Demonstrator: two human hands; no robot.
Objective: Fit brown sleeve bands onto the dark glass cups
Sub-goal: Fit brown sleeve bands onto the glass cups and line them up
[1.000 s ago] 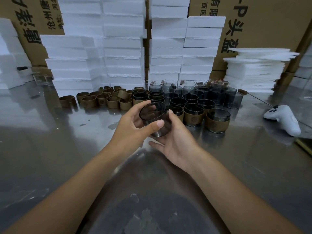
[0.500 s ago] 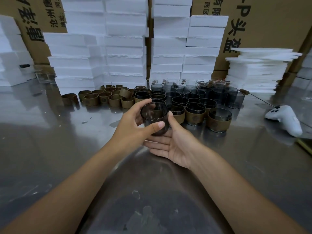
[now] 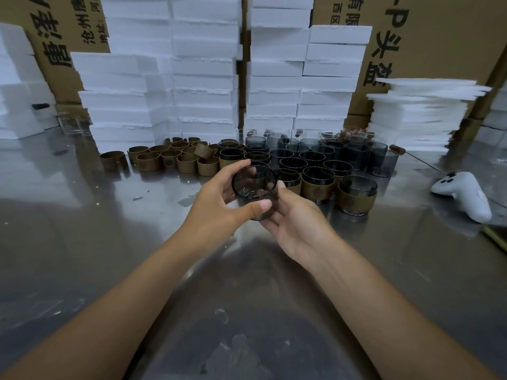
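Head view: left hand [image 3: 216, 204] and right hand [image 3: 299, 223] meet on one bare dark glass cup [image 3: 253, 185] at frame centre.
The left grips its wall, thumb in front; the right lies straight-fingered beneath it, above the surface [image 3: 82, 242]. Loose brown sleeve bands [image 3: 170, 157] sit further left.

A packing warehouse; printed cardboard cartons [image 3: 439, 37] and stacked white foam blocks [image 3: 203, 78] behind a steel table [image 3: 82, 242].

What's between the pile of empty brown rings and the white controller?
A crowd of dark glass cups, the front ones already wearing brown bands; the head view shows it.
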